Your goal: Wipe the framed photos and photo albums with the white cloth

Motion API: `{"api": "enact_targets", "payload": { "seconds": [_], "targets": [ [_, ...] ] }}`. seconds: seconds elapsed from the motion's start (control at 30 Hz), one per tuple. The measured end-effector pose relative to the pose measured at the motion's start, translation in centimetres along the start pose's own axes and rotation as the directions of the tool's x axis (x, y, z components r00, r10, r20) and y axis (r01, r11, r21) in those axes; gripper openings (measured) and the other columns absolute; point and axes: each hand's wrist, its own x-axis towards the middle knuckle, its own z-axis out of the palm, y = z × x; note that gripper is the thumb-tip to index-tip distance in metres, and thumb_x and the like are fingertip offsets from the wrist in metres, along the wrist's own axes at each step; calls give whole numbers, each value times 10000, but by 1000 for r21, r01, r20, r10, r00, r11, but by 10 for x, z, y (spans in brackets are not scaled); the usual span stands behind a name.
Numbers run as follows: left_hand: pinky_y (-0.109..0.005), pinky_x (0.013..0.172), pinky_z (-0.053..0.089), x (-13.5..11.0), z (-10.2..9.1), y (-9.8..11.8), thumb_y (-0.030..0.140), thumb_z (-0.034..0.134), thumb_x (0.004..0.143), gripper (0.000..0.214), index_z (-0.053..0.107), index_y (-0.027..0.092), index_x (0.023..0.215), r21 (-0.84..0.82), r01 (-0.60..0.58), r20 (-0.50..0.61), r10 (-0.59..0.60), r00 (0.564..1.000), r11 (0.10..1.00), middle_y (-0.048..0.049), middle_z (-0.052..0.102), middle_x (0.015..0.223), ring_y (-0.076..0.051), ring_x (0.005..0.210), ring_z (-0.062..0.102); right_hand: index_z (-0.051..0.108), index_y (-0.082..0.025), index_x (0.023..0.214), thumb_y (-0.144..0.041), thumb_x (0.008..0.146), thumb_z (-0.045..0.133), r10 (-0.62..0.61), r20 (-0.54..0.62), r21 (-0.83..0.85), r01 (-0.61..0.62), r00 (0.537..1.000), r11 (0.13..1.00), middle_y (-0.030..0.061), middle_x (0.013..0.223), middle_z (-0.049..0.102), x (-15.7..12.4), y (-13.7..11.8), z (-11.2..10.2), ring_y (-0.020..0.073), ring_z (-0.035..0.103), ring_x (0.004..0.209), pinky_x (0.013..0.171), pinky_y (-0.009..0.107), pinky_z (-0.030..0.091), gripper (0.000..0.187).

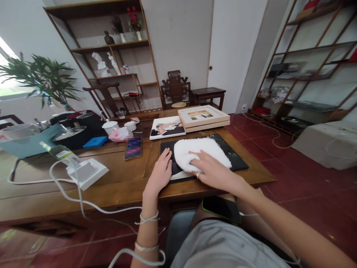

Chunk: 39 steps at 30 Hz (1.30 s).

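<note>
A fluffy white cloth (213, 152) lies spread over a dark flat panel, perhaps a picture (239, 163), near the table's front edge. My right hand (208, 167) presses into the cloth's lower left part, with its fingers partly sunk in the folds. At the panel's left edge rests my left hand (161, 169), its fingers stretched out flat and holding nothing. Much of the panel's surface is hidden under the cloth and my hands.
Behind the panel are stacked framed pictures (206, 124) and a photo print (167, 128). To the left are a pixelated dark item (133, 147), a blue box (95, 142), a white box (88, 174) and cables. A phone (220, 209) lies on my lap.
</note>
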Motion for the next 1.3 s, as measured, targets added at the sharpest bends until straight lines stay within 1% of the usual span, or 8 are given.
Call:
{"api": "enact_targets", "payload": {
  "seconds": [0.1,0.2,0.33,0.47,0.6,1.0,1.13,1.3],
  "targets": [
    [-398,1162,209,0,1,-1,219,330,907,464,482,57,1314,5,-12,-6,12,1000,1000,-150,377,1467,-211,1381,309,634,-106,1020,-131,870,438,44,138,-31,-40,990,999,185,1064,660,37,22,-11,294,578,1029,878,388,405,249],
    [-397,1158,220,0,1,-2,225,331,906,458,494,74,1306,9,-22,-12,22,1000,1000,-146,381,1466,-212,1378,317,644,-121,1000,-209,895,446,21,168,-6,-20,986,1000,153,1029,681,81,30,-17,275,611,931,772,322,416,241],
    [-397,1158,220,1,0,-2,231,336,901,466,498,52,1299,29,-16,-14,17,1000,999,-164,384,1461,-227,1372,329,651,-126,1003,-230,890,474,-17,190,38,10,982,999,129,1086,676,128,19,-12,251,608,943,752,279,401,234],
    [-399,1150,240,1,-1,-2,233,336,900,470,495,48,1302,30,-27,-14,28,1000,999,-163,391,1456,-234,1366,341,656,-131,1007,-267,890,485,-18,184,69,6,983,998,126,1080,679,144,7,-1,253,608,946,753,278,400,248],
    [-408,1152,233,0,1,-3,224,342,899,447,511,95,1292,15,-38,-27,38,999,999,-137,402,1455,-223,1365,344,654,-143,1030,-255,891,478,-5,146,101,-10,989,995,109,1110,670,127,21,0,247,597,983,796,281,400,251],
    [-394,1163,202,-1,0,-1,231,330,908,451,495,93,1305,-19,-12,-12,12,1000,1000,-131,377,1472,-200,1388,294,633,-155,1030,-402,892,398,239,16,63,-240,971,969,129,1122,655,22,129,-29,293,573,1017,878,366,404,368],
    [-406,1161,210,0,0,-3,235,330,913,442,499,122,1305,-7,-25,-19,25,1000,1000,-116,384,1470,-201,1385,299,619,-178,873,-325,881,388,238,10,16,-238,971,971,113,972,670,2,121,-30,279,589,949,836,353,417,274],
    [-406,1158,220,1,2,-4,232,324,909,452,500,87,1299,18,-30,-22,30,999,999,-137,389,1464,-211,1381,308,620,-195,905,-125,781,403,202,100,-55,-197,974,979,122,941,660,-39,68,-28,308,531,1121,862,386,421,259]
  ]
}}
